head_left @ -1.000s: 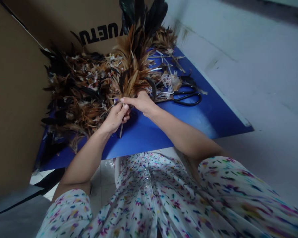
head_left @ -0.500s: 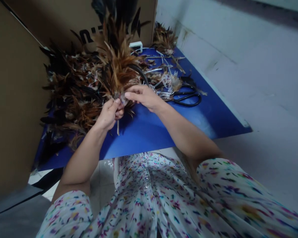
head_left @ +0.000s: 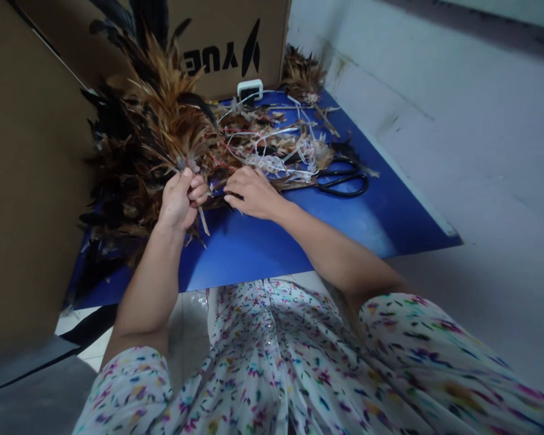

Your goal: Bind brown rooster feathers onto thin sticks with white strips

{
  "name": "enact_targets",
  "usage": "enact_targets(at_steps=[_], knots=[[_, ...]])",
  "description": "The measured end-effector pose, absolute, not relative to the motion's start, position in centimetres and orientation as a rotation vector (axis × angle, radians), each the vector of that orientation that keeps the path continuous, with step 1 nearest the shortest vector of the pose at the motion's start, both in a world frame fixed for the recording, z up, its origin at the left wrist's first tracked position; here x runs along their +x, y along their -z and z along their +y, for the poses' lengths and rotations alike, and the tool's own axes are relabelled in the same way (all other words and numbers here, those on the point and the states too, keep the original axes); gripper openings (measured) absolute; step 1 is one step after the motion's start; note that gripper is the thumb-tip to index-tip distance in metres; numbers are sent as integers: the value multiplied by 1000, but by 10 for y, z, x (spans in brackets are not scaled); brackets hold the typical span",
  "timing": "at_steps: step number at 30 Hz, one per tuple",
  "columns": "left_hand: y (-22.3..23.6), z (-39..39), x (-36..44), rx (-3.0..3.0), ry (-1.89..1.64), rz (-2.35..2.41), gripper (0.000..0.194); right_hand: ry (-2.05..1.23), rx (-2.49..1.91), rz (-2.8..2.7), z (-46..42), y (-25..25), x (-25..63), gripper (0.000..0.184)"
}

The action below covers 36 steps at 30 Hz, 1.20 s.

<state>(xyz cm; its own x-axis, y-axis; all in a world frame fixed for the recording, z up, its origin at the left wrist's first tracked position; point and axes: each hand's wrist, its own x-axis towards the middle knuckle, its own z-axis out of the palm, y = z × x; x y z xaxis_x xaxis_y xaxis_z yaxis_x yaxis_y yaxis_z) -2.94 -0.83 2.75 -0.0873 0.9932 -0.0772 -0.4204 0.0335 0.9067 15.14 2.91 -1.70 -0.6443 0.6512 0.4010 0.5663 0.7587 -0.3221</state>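
Observation:
My left hand point(head_left: 180, 198) is closed round the stem end of a bunch of brown and black feathers point(head_left: 163, 103) that fans up and to the left; a pale quill sticks out below the fist. My right hand point(head_left: 250, 192) rests on the blue board point(head_left: 272, 241) just right of it, fingers curled down onto loose feathers and a thin dark strand. I cannot make out whether it grips anything. A heap of loose brown and black feathers point(head_left: 118, 181) lies on the board's left side.
Black scissors point(head_left: 342, 178) lie right of my right hand. White strips and string scraps point(head_left: 272, 151) are tangled behind it. A small white box point(head_left: 249, 89) stands at the back. Cardboard walls point(head_left: 22, 181) close off the left and rear. Grey floor lies to the right.
The feather bunch has swung from upright in the middle over to the left in my left hand. My right hand let go of it and dropped onto the board.

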Motion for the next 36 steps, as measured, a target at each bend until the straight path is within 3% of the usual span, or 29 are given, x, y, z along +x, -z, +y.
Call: enact_targets(at_steps=[7,14,22,29,36], knots=[[-27,-10,-26,798,-1390,975,29,-179,-971,-2541,32,25,149,21],[-25,-10,-27,795,-1378,925,27,-727,-974,-2139,41,14,168,17],[-19,-10,-26,827,-1288,883,24,-1022,-876,-1789,42,-4,182,20],[-12,-14,-20,795,-1164,826,27,-1483,-830,-1588,33,-12,184,27],[-5,-15,-16,876,-1029,767,31,-1591,-937,-1518,34,-16,186,16]])
